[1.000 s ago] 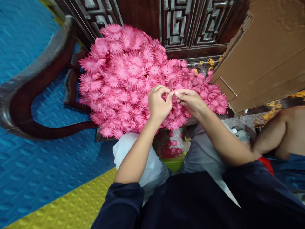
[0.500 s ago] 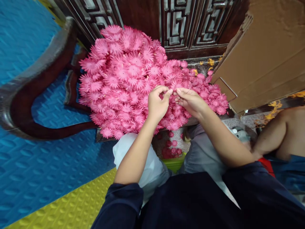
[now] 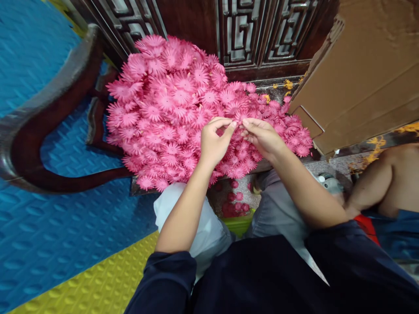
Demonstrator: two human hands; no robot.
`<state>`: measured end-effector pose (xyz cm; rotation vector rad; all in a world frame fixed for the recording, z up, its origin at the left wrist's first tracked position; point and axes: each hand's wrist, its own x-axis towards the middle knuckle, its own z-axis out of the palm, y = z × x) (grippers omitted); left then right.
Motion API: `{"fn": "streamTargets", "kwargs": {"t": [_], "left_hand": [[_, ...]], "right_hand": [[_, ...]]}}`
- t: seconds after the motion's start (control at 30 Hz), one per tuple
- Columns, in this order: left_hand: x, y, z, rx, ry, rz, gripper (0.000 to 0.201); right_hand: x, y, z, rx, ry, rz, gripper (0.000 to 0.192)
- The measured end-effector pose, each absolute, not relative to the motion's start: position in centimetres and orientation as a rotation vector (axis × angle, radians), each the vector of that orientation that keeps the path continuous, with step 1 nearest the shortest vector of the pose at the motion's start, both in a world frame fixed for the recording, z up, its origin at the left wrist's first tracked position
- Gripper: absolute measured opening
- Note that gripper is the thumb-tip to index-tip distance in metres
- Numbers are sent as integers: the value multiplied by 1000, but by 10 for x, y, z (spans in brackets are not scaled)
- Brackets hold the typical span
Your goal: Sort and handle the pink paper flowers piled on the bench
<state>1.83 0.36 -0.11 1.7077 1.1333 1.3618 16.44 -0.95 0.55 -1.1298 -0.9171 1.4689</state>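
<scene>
A big heap of pink artificial flowers (image 3: 170, 100), with thin fringed petals, lies before me on a dark wooden surface. Over its near right part my left hand (image 3: 214, 141) is closed in a pinch, thumb against forefinger. My right hand (image 3: 262, 137) faces it, also pinching with thumb and forefinger, its other fingers curled. The two sets of fingertips are a small gap apart. Whatever they hold is too small to make out against the pink petals behind.
A dark curved wooden armrest (image 3: 24, 161) stands at left, over blue matting (image 3: 81, 226). Behind the heap is a carved wooden panel (image 3: 240, 39). A cardboard box (image 3: 363, 83) leans at right. Another person's bent limb (image 3: 373, 179) is nearby. Between my knees sits a green container (image 3: 238, 226).
The fingertips of my two hands have drawn slightly further apart. The whole view has shifted a little; the flower heap looks the same.
</scene>
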Motion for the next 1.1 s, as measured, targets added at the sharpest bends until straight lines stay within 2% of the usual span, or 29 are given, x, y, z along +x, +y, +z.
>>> {"fn": "streamTargets", "kwargs": {"t": [0.37,0.8,1.1], "left_hand": [[16,-1,7,1912,1307,1408,7],[22,-1,2,1472,1075,1417,8],[11,9,-1,1367,967,1269,22]], "right_hand": [[164,-11,5,-1160,-919,1429,35],[159,-18,14,-1058,-972,1522,30],[160,-18,13,-1096,-939,1545,30]]}}
